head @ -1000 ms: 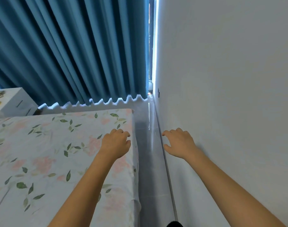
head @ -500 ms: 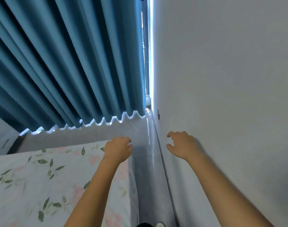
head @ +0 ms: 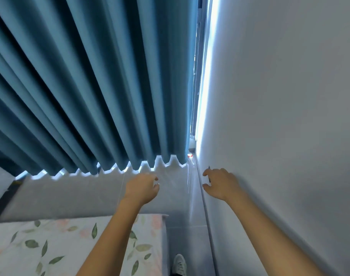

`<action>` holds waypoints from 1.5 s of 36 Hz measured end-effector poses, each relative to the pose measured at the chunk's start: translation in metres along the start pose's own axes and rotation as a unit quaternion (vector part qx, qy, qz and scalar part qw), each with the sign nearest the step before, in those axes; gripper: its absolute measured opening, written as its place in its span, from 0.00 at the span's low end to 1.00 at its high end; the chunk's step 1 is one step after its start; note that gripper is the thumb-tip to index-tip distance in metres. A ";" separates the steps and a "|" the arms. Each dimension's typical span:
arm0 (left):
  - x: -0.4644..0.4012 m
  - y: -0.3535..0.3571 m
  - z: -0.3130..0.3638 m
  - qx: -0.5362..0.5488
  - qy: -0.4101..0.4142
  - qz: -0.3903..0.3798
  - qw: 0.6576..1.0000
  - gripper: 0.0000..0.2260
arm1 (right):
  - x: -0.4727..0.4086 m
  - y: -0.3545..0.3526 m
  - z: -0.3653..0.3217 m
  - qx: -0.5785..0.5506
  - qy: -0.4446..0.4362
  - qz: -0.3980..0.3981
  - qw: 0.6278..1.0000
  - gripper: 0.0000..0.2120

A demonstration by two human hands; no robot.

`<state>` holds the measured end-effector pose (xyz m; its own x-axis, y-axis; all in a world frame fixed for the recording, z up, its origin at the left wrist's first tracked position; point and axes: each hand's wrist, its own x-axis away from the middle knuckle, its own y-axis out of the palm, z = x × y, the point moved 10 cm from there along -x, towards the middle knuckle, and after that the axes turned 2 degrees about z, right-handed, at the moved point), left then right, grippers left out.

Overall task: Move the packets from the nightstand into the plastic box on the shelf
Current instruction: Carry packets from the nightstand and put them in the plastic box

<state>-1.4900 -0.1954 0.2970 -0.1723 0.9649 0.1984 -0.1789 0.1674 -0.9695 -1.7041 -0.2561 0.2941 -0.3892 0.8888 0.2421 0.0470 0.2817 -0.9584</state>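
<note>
Both bare hands were out front, empty. Left hand (head: 143, 187) hung over the grey tiled floor (head: 90, 198), fingers loosely curled. Right hand (head: 220, 184) hovered by the plain white wall (head: 279, 116), fingers half spread. Pleated blue curtain (head: 90, 86) ahead; floral bedsheet (head: 40, 246) lower left. Packets, nightstand and box weren't visible.

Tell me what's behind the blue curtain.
Bright daylight shows under the blue curtain's hem and through the gap by the white wall, with a sliver of window frame. The rest is covered by fabric. Both hands hold nothing.
</note>
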 end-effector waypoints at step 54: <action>-0.264 -0.112 -0.623 0.117 -0.498 0.014 0.859 0.17 | -0.591 -0.017 -0.699 0.132 -0.552 -0.116 0.815 0.20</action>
<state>-0.8211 -0.3427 0.2632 -0.9025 0.2956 0.3133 -0.3310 -0.0106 -0.9436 -0.8322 -0.5331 0.2732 -0.9567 -0.0847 0.2784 -0.2895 0.1787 -0.9403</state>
